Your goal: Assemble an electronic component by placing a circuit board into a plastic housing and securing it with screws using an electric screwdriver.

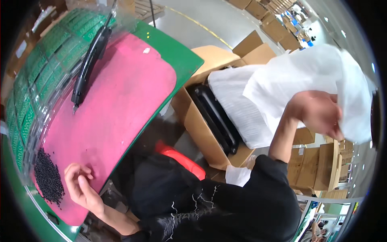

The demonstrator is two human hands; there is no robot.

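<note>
My left hand [82,187] rests near the edge of the pink mat [117,92], its fingers loosely curled and nothing visible in them. Just left of it lies a pile of small black screws or pellets [48,177], too small to tell which. Out to the right, my raised right hand [318,115] grips a white foam packing sheet [306,70], blurred by motion. Below the sheet stands an open cardboard box [197,129]. It holds a long black part [215,121] with rounded ends, beside white foam wrapping [238,105].
A black electric screwdriver [86,68] lies on the far side of the mat. Clear plastic trays [52,76] line the green table's [169,46] left side. Between table and box is a red object [181,161]. Cardboard boxes [314,167] are stacked at the right.
</note>
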